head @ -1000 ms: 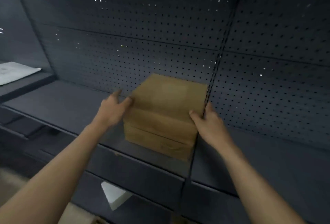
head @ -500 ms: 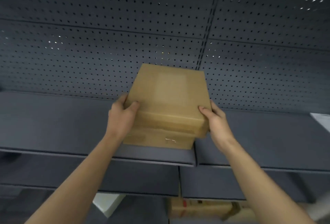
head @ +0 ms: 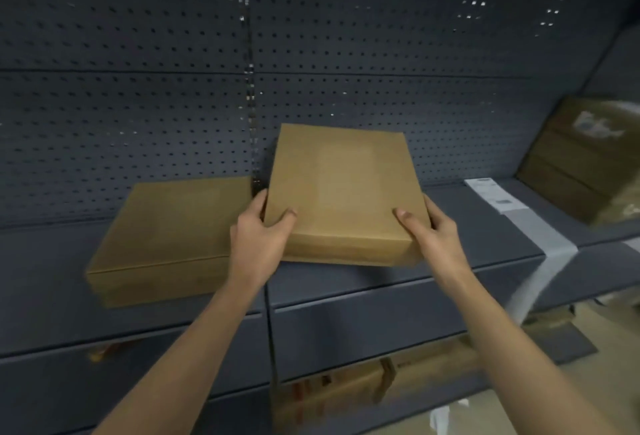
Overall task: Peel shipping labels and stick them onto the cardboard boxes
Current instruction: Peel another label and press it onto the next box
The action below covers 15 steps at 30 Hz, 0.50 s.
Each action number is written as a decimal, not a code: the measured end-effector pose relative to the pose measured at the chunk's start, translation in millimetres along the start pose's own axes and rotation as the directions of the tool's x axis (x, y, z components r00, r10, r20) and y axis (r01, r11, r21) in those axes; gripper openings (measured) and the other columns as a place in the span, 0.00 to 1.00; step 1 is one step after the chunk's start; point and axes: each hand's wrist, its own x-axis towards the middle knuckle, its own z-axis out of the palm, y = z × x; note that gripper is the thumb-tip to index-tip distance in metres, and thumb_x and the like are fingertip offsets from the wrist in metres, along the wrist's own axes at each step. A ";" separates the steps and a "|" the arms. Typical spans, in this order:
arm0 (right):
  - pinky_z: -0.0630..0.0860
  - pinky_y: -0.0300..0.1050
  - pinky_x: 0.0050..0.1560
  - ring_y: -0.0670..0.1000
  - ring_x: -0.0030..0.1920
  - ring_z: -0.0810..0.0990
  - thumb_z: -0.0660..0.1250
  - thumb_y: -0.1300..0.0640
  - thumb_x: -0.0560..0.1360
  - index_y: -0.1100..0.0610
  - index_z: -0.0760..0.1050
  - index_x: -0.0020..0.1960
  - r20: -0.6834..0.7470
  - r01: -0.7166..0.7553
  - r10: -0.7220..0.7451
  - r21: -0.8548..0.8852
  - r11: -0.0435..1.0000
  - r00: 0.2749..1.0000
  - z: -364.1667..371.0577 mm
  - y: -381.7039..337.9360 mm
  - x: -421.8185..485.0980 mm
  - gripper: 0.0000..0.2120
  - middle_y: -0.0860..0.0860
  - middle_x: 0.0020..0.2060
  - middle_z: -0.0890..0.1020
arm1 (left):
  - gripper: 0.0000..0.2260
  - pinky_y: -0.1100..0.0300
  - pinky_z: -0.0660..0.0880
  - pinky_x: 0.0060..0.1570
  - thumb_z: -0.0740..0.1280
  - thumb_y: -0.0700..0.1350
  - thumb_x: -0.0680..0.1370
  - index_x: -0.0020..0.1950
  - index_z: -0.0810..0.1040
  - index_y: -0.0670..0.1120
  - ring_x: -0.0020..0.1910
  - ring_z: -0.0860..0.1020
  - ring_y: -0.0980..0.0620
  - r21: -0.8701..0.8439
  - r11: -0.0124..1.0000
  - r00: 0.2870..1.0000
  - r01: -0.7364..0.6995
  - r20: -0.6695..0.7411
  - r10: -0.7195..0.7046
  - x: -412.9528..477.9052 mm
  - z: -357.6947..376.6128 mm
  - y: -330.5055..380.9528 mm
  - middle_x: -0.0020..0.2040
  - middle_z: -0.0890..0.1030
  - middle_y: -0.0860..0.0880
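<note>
Cardboard box (head: 341,192), left hand (head: 258,242), right hand (head: 429,235) gripping sides

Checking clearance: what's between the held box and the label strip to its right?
Head view: only bare shelf between box and label strip; right hand grips the box's corner.

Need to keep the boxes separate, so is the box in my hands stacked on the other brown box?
No, the held box is beside the other box, to its right, with the left hand between them.

Print on the label strip (head: 496,194) was too blurred to read; the right-hand box (head: 585,160) was cut by the frame edge, its white marking smeared
</note>
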 end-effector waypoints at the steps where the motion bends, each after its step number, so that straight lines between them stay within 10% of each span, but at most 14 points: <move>1: 0.77 0.30 0.46 0.38 0.49 0.83 0.69 0.57 0.78 0.48 0.74 0.65 -0.005 0.000 0.000 -0.002 1.000 1.000 -17.6 3.9 1.7 0.17 0.42 0.53 0.83 | 0.21 0.60 0.74 0.62 0.70 0.53 0.75 0.68 0.75 0.55 0.56 0.79 0.61 0.017 1.000 1.000 -0.001 0.011 0.001 -1.7 17.8 2.2 0.53 0.82 0.64; 15: 0.77 0.47 0.62 0.42 0.54 0.82 0.71 0.52 0.76 0.47 0.76 0.64 0.121 -0.075 0.086 -0.088 0.993 0.989 -196.8 73.6 72.8 0.17 0.42 0.54 0.84 | 0.23 0.56 0.74 0.56 0.74 0.51 0.73 0.66 0.72 0.55 0.53 0.77 0.55 0.120 0.986 0.993 0.119 -0.021 -0.117 -31.9 213.1 26.5 0.52 0.77 0.57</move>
